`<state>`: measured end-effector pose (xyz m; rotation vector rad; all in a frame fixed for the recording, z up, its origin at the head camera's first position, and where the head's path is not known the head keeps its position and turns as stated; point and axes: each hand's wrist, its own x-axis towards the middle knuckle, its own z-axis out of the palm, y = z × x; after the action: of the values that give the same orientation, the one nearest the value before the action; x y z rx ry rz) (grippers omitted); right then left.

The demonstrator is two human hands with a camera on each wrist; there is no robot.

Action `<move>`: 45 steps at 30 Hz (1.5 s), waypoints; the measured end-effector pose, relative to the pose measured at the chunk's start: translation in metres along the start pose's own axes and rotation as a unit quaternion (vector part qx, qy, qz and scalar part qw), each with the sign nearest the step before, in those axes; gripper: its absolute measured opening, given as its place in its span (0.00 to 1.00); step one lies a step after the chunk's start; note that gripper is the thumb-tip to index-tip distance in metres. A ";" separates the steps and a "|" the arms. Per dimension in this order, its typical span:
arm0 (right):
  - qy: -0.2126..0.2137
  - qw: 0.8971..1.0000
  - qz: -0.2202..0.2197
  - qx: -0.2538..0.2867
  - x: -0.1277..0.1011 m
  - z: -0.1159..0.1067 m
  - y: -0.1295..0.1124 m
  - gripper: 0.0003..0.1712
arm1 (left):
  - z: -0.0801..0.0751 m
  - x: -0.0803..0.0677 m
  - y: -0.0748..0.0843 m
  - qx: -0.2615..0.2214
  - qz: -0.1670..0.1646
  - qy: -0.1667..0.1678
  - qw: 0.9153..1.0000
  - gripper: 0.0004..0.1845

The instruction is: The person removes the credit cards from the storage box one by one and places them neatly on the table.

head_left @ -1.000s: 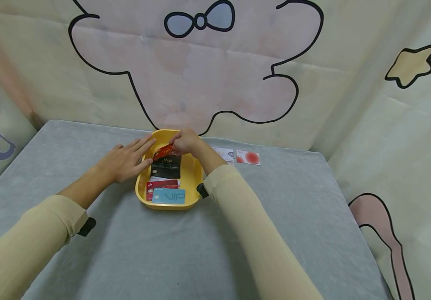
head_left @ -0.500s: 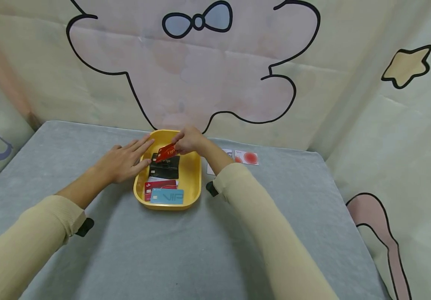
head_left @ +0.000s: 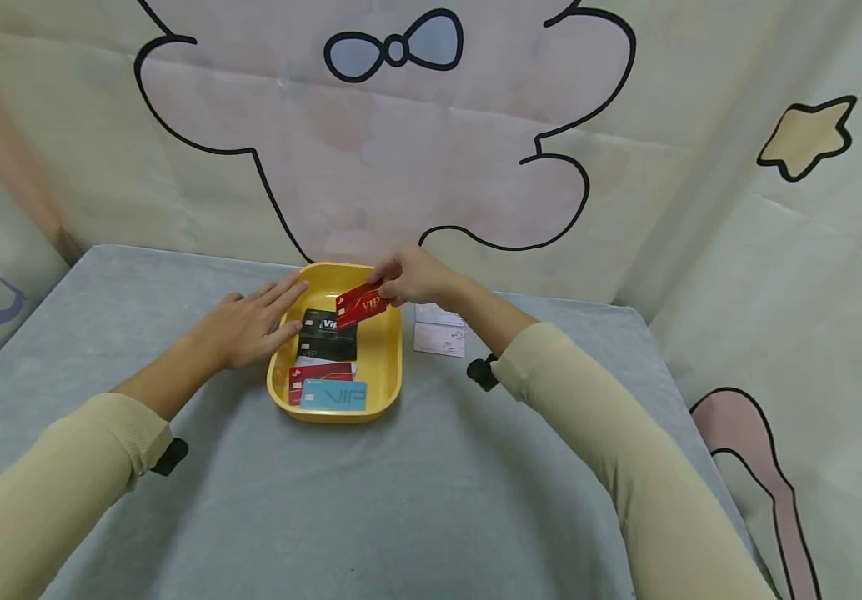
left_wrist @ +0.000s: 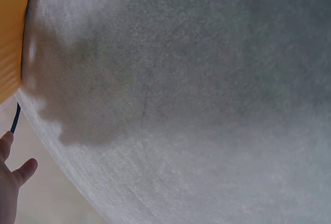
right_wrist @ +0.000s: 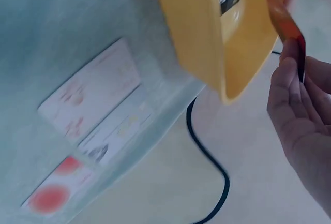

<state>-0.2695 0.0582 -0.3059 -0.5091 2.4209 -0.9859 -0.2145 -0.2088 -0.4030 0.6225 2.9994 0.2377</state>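
Note:
A yellow tray (head_left: 388,367) sits mid-table with a black VIP card (head_left: 328,337), a dark red card (head_left: 316,372) and a light blue VIP card (head_left: 334,395) in it. My right hand (head_left: 410,277) pinches a red VIP card (head_left: 360,306) just above the tray's far right part; the right wrist view shows that red card (right_wrist: 283,23) edge-on in my fingers beside the tray (right_wrist: 196,32). My left hand (head_left: 249,322) lies flat with straight fingers against the tray's left rim. The left wrist view shows only the tray's edge (left_wrist: 11,32), grey cloth and fingertips (left_wrist: 15,175).
White cards (head_left: 440,332) lie on the grey cloth (head_left: 416,500) right of the tray; the right wrist view shows these cards (right_wrist: 95,100) and one with red dots (right_wrist: 54,195) near the table's far edge. A cartoon-print backdrop (head_left: 401,142) rises behind.
My right hand has lifted the red VIP card out of the tray and carried it to the right. My left hand has stayed on the tray's left rim.

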 end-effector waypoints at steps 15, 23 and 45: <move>0.008 1.000 -0.003 0.024 -0.039 -0.037 0.033 0.16 | -0.001 -0.001 -0.001 0.012 0.002 -0.004 1.000 0.39; -0.002 0.999 -0.009 0.034 -0.055 -0.051 0.059 0.16 | 0.000 0.000 0.001 0.011 0.002 -0.001 1.000 0.39; 0.023 0.996 0.058 0.060 -0.078 -0.059 0.141 0.18 | -0.001 0.000 0.003 0.017 0.003 -0.003 1.000 0.39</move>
<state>-0.2608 0.2241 -0.3490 -0.3035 2.3848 -1.0945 -0.2138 -0.2060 -0.4013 0.6348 3.0028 0.1853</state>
